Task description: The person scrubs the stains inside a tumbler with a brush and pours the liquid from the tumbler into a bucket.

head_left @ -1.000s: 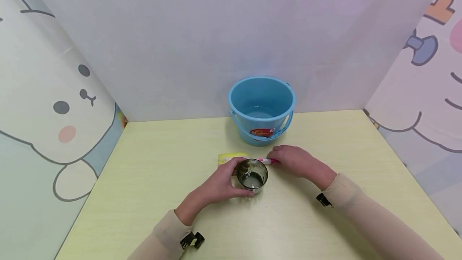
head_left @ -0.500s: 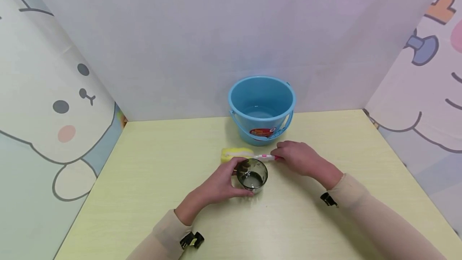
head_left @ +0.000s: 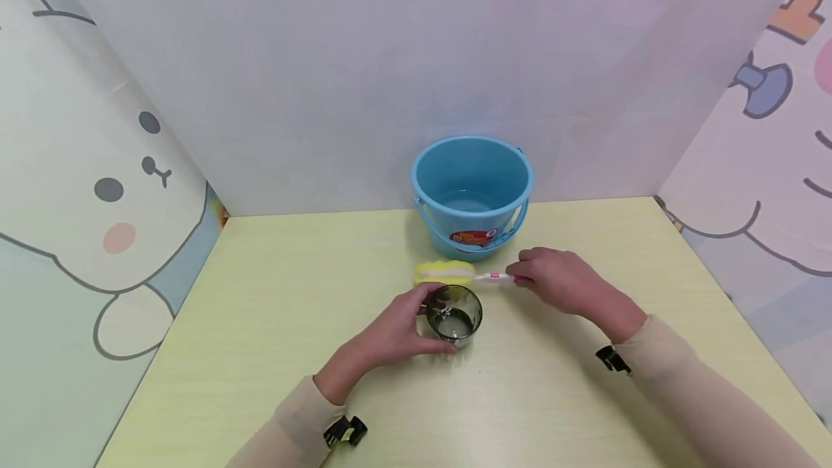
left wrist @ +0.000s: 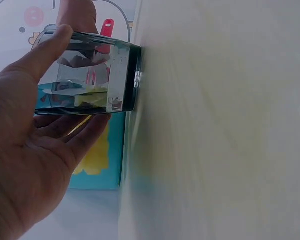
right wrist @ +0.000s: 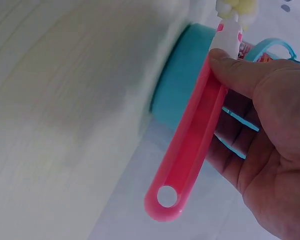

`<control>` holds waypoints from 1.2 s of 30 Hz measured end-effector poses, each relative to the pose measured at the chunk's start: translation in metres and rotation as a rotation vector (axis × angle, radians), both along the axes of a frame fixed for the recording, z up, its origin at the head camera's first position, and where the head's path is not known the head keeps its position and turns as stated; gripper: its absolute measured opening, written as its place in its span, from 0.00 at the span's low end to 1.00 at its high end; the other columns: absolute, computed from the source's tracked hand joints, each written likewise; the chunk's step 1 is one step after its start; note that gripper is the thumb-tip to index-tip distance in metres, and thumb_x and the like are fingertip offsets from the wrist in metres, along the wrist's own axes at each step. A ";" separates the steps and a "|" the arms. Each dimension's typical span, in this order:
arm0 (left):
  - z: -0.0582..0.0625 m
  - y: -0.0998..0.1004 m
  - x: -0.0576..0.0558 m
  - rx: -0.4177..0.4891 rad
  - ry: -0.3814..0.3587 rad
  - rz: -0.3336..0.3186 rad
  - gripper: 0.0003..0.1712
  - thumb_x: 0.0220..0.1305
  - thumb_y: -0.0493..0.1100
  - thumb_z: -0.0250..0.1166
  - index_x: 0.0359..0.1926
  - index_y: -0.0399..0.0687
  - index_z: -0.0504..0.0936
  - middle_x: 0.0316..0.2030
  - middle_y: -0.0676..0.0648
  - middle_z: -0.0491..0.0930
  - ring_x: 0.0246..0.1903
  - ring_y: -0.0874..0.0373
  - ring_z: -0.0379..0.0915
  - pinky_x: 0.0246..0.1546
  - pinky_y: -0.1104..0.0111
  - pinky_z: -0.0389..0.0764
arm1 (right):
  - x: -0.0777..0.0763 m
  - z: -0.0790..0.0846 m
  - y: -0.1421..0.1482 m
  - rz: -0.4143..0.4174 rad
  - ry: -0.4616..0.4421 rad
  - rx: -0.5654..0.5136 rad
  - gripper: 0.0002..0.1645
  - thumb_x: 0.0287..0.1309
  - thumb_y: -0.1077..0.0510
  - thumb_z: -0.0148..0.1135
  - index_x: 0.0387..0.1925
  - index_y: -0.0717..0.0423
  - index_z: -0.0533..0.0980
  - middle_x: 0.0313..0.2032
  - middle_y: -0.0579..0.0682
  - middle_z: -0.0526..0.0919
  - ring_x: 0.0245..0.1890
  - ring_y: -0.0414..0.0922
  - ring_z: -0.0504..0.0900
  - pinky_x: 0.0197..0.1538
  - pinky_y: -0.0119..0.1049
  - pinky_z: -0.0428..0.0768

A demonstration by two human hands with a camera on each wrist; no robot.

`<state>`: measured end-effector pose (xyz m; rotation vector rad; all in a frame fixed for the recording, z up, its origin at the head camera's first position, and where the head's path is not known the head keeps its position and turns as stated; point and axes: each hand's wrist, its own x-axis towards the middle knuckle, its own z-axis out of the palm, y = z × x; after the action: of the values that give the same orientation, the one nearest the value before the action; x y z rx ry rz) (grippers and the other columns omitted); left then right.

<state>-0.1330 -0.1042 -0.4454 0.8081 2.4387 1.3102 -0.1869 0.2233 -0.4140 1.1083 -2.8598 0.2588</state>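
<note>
While our left hand (head_left: 399,327) steadies a smoked glass (head_left: 455,316), our right hand (head_left: 559,282) holds a sponge brush (head_left: 495,276) just beyond it. We have the left thumb on one side of the glass and the fingers (left wrist: 90,137) on the other, clamped lightly round its wall; the glass is upright on the tabletop (head_left: 312,273), mouth up. On the right, we pinch the pink handle (right wrist: 190,135) close to the white collar (right wrist: 226,42), thumb on one face and fingers curled behind, so its holed end juts past the grip. The yellow sponge head (head_left: 445,272) points leftward, between the glass and the blue bucket (head_left: 468,224), and looks lifted off the tabletop. As we judge it, taking hold is done: each thing is in a hand, and the glass is steadied. What is left undone, as far as we can see, is any contact between them; the sponge head is outside the glass and outside the bucket, near both. We cannot tell whether the sponge is wet, whether the glass contains liquid, or whether the pale bottom of the bucket is water.
</note>
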 end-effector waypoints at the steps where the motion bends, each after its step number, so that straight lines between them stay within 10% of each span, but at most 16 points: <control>1: 0.000 0.000 0.000 0.003 -0.001 -0.001 0.55 0.53 0.54 0.86 0.76 0.49 0.66 0.66 0.52 0.77 0.64 0.57 0.74 0.66 0.61 0.78 | 0.001 0.002 0.003 -0.004 0.000 -0.002 0.15 0.54 0.62 0.83 0.44 0.51 0.89 0.31 0.40 0.79 0.31 0.40 0.75 0.31 0.35 0.81; 36: 0.000 -0.001 -0.003 0.010 0.010 -0.006 0.55 0.55 0.54 0.85 0.76 0.44 0.65 0.64 0.47 0.79 0.63 0.55 0.76 0.66 0.60 0.78 | 0.019 0.067 0.051 0.026 0.189 -0.007 0.19 0.52 0.61 0.84 0.46 0.46 0.90 0.31 0.33 0.75 0.31 0.36 0.72 0.26 0.32 0.75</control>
<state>-0.1362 -0.1047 -0.4458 0.8257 2.4372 1.3200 -0.1683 0.2742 -0.3469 1.1047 -2.6785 0.1562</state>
